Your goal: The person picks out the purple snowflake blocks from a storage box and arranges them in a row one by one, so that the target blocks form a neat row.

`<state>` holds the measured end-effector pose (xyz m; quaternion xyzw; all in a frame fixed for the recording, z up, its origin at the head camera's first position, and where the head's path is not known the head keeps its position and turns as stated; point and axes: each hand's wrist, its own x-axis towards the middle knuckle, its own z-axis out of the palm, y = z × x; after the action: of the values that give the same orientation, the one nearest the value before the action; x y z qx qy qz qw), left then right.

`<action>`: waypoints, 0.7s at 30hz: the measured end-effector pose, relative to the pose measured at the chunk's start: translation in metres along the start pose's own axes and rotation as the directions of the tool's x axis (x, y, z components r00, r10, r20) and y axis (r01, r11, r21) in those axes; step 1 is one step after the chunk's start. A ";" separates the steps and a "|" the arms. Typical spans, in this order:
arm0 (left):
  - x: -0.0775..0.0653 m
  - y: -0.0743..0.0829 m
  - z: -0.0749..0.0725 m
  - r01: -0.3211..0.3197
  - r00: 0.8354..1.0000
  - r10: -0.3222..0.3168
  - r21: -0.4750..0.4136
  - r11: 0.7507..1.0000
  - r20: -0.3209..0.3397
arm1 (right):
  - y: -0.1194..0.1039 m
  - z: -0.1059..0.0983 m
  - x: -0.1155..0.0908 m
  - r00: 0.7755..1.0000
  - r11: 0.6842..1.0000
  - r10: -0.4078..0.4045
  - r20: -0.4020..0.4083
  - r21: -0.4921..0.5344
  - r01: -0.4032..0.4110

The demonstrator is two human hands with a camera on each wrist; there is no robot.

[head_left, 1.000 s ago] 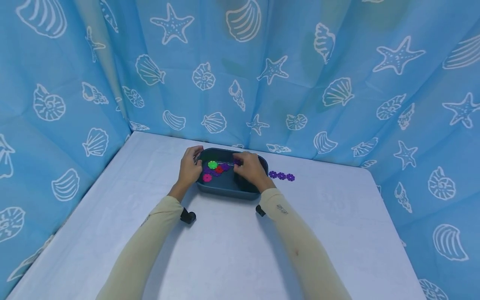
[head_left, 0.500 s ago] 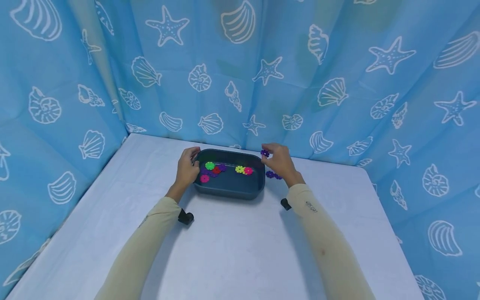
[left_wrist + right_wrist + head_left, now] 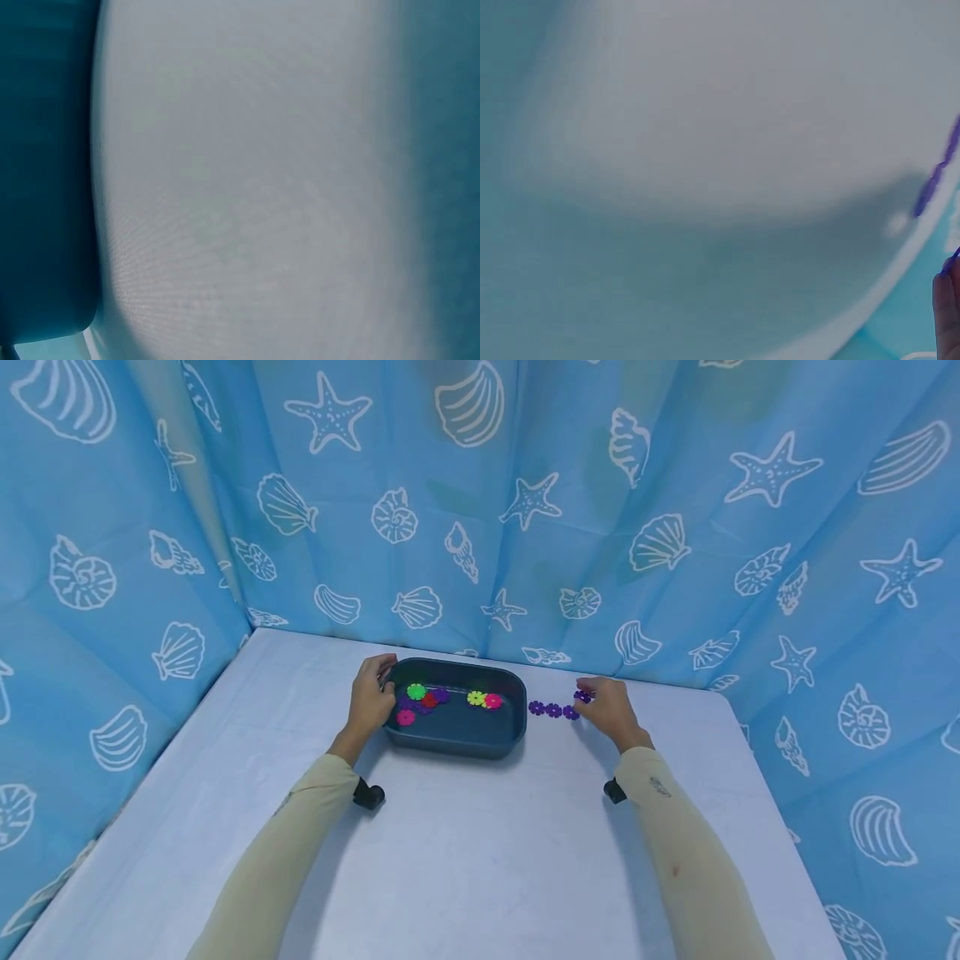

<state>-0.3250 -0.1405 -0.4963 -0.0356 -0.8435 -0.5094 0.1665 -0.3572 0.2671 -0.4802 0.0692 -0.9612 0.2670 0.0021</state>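
Note:
In the head view, my right hand pinches a purple flower-shaped disc just above the right end of a row of purple notched discs on the table. A fingertip and the purple row show at the right edge of the right wrist view. My left hand grips the left end of a dark grey plastic tub. Inside the tub, green, red, purple and pink discs lie clustered at left. Yellow and pink discs lie right of the middle.
A white cloth covers the table. Blue curtain with white shell and starfish prints stands along the back and sides, close behind the tub. Black wrist mounts sit under both forearms.
My right hand has come out of the tub with a purple disc and moved right, over to the end of the purple row. The left hand stays at the tub.

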 end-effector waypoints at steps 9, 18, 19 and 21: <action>0.001 -0.002 0.000 -0.008 1.000 0.008 -0.010 1.000 -0.001 | 0.024 0.008 -0.010 0.996 0.997 0.075 0.041 -0.015 -0.075; 0.001 -0.005 0.002 -0.006 1.000 0.006 -0.021 1.000 -0.003 | 0.029 0.012 -0.011 0.997 0.998 0.061 0.040 -0.016 -0.060; 0.001 -0.005 0.002 -0.006 1.000 0.006 -0.021 1.000 -0.004 | 0.029 0.012 -0.010 0.998 0.998 0.058 0.039 -0.018 -0.057; 0.002 -0.005 0.001 -0.010 1.000 0.010 -0.021 1.000 -0.007 | 0.029 0.012 -0.010 0.998 0.998 0.051 0.037 -0.024 -0.050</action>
<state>-0.3283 -0.1421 -0.5010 -0.0399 -0.8374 -0.5173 0.1717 -0.3508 0.2868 -0.5063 0.0498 -0.9655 0.2546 -0.0219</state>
